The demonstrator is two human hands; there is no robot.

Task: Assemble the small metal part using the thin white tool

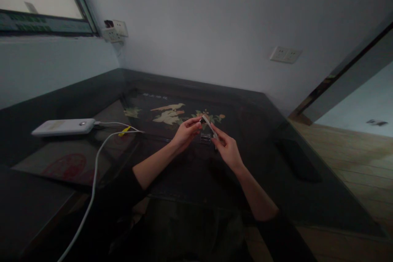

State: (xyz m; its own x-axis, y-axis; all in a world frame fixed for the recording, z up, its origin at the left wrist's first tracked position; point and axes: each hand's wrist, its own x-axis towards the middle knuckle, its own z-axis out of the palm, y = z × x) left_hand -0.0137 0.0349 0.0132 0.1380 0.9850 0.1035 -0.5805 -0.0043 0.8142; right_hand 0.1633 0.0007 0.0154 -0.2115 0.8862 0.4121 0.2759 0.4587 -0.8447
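Observation:
Both hands meet above the middle of the dark table. My right hand [227,147] is closed on a thin, pale, flat strip [207,122] that slants up to the left. My left hand [186,132] pinches a small dark piece [202,121] right at the strip's upper end. In this dim light I cannot make out what kind of thing either is, or whether the two are joined. A small, clear, shiny object [205,138] lies on the table just below, between the hands.
A white power bank [64,127] lies on the table [184,180] at the left, with a white cable [97,159] and yellow tag [125,131]. A dark flat object [297,159] lies at the right. Behind, wall sockets [285,54] sit above the table.

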